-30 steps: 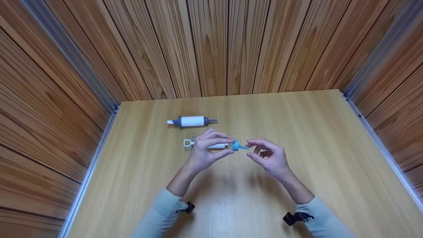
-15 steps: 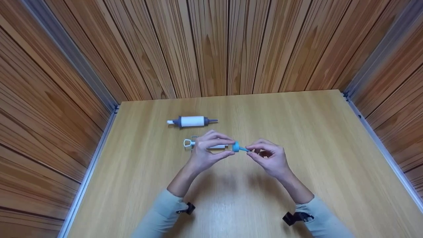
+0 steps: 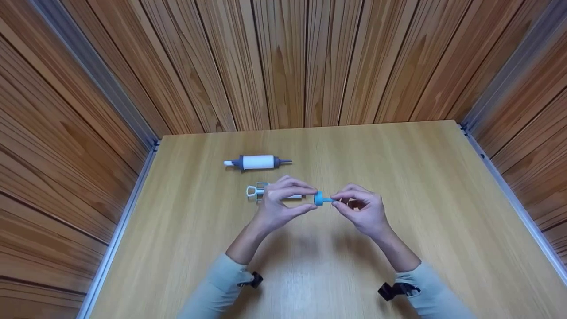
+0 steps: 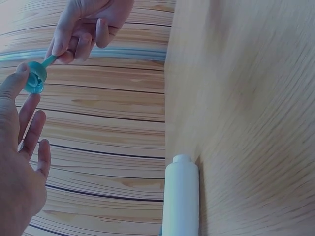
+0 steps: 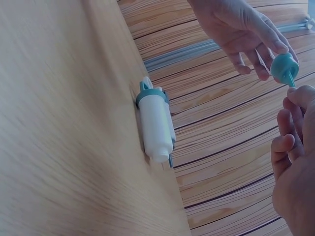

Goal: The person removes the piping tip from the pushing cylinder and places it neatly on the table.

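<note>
A teal nozzle cap [image 3: 318,199] with a thin spout is held up between the two hands, above the wooden table. My left hand [image 3: 279,201] pinches its wide end between thumb and fingertips. The thin spout is pinched by my right hand [image 3: 361,208], which hides the tip. In the left wrist view the cap [image 4: 37,76] turns its hollow, ringed underside to the camera. Behind the left hand lies a white syringe-like tube [image 5: 155,125] with a teal collar and a ring handle; the left hand partly covers it in the head view.
Farther back on the table [image 3: 421,177] lies a second syringe-like tube [image 3: 258,162], white with dark blue-grey ends and a thin spout pointing right. Wood-panelled walls [image 3: 288,66] and metal rails enclose the table at the back and sides.
The right fingertips have gone from beside the spout to pinching it. The nozzle cap and the left hand have shifted slightly right and toward the person. Both tubes stay put.
</note>
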`<act>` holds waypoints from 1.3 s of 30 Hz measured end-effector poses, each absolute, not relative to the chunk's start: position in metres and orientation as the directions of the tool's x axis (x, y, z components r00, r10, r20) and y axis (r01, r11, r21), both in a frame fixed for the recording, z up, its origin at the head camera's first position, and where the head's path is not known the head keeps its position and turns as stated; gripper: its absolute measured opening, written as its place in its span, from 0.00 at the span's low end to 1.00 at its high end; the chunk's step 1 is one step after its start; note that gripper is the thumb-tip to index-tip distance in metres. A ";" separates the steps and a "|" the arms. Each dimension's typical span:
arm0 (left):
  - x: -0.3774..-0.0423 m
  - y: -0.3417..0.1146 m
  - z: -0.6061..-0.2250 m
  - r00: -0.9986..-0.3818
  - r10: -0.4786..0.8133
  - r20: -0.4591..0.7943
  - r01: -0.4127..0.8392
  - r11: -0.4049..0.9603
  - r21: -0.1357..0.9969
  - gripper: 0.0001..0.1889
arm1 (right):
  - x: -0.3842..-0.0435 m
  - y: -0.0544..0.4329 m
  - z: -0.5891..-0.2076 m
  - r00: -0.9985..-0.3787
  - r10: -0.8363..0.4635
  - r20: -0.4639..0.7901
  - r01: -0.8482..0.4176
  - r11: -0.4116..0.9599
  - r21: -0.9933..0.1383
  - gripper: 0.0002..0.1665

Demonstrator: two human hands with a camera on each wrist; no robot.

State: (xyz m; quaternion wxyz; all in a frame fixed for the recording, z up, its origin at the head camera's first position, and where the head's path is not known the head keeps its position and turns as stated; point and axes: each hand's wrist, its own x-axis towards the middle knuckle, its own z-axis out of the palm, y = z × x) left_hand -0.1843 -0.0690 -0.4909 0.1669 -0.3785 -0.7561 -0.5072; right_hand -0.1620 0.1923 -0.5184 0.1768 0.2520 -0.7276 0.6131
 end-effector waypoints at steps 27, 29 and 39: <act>-0.182 -0.065 -0.491 -0.675 0.420 0.607 0.712 0.153 0.686 0.15 | -0.161 0.181 -0.515 -0.806 -0.142 0.575 -0.589 0.087 -0.804 0.16; -0.182 -0.065 -0.490 -0.672 0.420 0.610 0.716 0.159 0.679 0.16 | -0.161 0.180 -0.515 -0.808 -0.141 0.572 -0.585 0.082 -0.807 0.15; -0.181 -0.065 -0.490 -0.672 0.429 0.603 0.716 0.169 0.678 0.16 | -0.159 0.178 -0.515 -0.818 -0.132 0.560 -0.571 0.064 -0.818 0.16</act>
